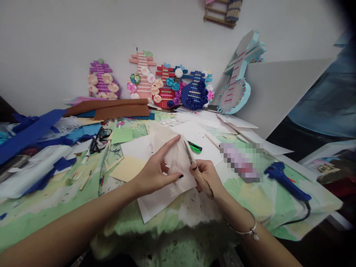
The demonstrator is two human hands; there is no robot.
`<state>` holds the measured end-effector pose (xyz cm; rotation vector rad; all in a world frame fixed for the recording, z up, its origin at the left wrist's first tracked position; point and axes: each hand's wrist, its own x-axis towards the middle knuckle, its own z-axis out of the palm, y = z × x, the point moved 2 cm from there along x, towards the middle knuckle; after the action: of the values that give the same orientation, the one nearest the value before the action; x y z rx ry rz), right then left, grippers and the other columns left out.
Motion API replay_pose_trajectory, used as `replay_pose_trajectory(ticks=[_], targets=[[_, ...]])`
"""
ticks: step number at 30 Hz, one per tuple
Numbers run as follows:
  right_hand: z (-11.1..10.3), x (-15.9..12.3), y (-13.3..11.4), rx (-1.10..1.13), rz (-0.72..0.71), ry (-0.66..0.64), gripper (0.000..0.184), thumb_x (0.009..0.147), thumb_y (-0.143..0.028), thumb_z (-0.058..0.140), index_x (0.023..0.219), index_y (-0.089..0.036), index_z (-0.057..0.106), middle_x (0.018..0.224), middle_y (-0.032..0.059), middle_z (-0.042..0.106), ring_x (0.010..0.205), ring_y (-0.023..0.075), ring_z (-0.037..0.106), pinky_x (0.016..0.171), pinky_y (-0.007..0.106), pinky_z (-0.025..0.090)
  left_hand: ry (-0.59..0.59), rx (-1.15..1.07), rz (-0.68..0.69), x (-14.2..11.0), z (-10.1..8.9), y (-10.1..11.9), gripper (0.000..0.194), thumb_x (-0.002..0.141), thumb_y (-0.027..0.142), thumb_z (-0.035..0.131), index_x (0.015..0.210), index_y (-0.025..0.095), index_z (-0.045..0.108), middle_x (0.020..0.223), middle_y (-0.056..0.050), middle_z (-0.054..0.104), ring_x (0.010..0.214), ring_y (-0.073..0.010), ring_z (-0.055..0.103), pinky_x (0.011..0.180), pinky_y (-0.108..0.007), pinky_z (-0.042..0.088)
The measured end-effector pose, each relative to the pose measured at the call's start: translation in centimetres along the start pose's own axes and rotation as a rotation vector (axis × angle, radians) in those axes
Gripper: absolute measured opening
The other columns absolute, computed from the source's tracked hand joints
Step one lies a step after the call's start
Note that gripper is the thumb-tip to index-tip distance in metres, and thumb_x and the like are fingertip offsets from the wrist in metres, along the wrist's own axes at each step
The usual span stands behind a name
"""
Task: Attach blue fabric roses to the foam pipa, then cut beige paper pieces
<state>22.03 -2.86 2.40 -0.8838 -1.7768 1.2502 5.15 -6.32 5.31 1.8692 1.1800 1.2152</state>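
Observation:
My left hand (154,172) holds a folded piece of pale cream crepe paper (175,154). Its thumb and index finger lie spread over the sheet, while the other fingers are mostly hidden beneath. A pair of scissors (189,151) is in my right hand (204,176), with the gold handle loop around by the palm and the blades pointing up and away along the paper's right edge. Whether the blades bite into the paper I cannot tell. White sheets (151,207) lie under both hands, and a green utility knife (195,147) rests just beyond the scissors.
Decorated paper lutes (196,91) lean on the wall, with a larger light-blue one (235,87) at right. A blue glue gun (287,181) with a cord lies at the right. Brown sheets (119,109), blue scraps (36,129) and eyeglasses (100,141) cover the left side.

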Motion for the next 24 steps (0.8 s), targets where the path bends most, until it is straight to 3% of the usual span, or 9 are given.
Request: replay_pose_trajectory(ticks=[8,13,17,24], targets=[[-0.1,0.0,0.0,-0.026,0.016,0.013,0.054,0.074,-0.065,0.057,0.053,-0.018,0.04,0.039,-0.0056,0.034,0.034,0.0055,0.031,0.032,0.019,0.02,-0.015,0.009,0.009,0.0,0.1,-0.1,0.084,0.071,0.024,0.071,0.143,0.038,0.029,0.141,-0.006,0.043,0.046,-0.0018,0.039,0.041,-0.02,0.044],[-0.1,-0.1,0.2,0.018,0.057,0.011,0.053,0.074,-0.065,0.058,0.055,-0.017,0.043,0.044,-0.0049,0.039,0.032,0.0054,0.035,0.03,0.018,0.024,-0.016,0.016,0.041,0.1,-0.2,0.1,0.078,0.072,0.029,0.071,0.141,0.032,0.034,0.147,-0.006,0.036,0.078,-0.0151,0.061,0.055,-0.023,0.051],[-0.1,-0.2,-0.1,0.101,0.098,-0.038,0.052,0.075,-0.064,0.057,0.057,-0.017,0.045,0.04,-0.0061,0.039,0.028,0.0049,0.034,0.027,0.017,0.023,0.054,0.053,0.059,0.5,-0.8,0.1,0.065,0.077,0.03,0.067,0.136,0.024,0.043,0.141,-0.008,0.045,0.107,-0.0253,0.058,0.063,-0.023,0.053],[0.0,-0.1,-0.7,0.245,0.16,-0.018,0.044,0.073,-0.057,0.064,0.064,-0.015,0.052,0.036,-0.0072,0.041,0.025,0.0035,0.031,0.027,0.016,0.022,0.202,-0.027,0.032,0.9,-1.6,0.3,0.056,0.074,0.023,0.068,0.127,0.018,0.052,0.13,-0.01,0.056,0.109,-0.0249,0.059,0.08,-0.031,0.055]])
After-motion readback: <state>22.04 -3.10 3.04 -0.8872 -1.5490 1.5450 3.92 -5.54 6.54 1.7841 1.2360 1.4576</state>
